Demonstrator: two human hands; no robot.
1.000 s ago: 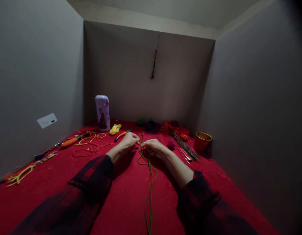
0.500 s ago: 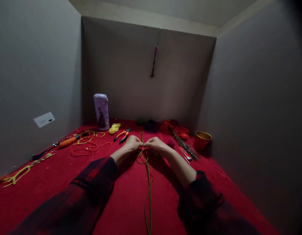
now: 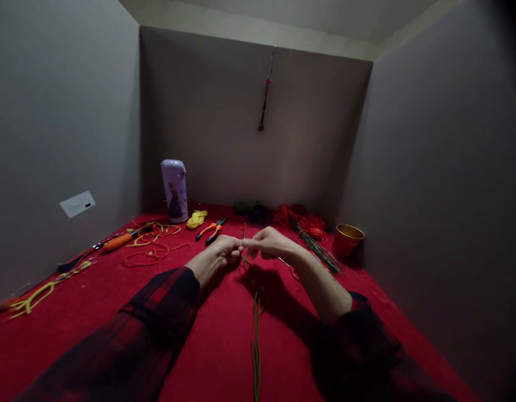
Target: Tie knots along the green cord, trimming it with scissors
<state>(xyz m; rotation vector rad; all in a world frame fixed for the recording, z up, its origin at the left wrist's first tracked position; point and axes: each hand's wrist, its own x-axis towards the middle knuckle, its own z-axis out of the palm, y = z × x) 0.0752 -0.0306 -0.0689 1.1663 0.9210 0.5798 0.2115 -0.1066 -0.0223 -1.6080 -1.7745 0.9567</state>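
Green cords (image 3: 256, 340) run up the middle of the red cloth to my hands, with a thin tip standing out beyond my fingers. My left hand (image 3: 227, 250) is closed, thumb and fingers pinching the green cord near its upper part. Against its fingertips lies my right hand (image 3: 268, 243), turned palm down with curled fingers, gripping at the same spot. The exact strand between the right fingers is hidden by the hand. Below my fingers the cord is partly blurred.
Pliers (image 3: 211, 230), a yellow yarn bundle (image 3: 197, 219) and a purple container (image 3: 174, 191) stand left. Right are red yarn (image 3: 310, 223), a bundle of thin dark strands (image 3: 318, 250) and a red cup (image 3: 347, 241). Orange cord (image 3: 151, 255) lies left.
My right hand has turned over and risen slightly, its knuckles now higher over the left fingertips. The loose cord loop below the hands has shifted and is less visible.
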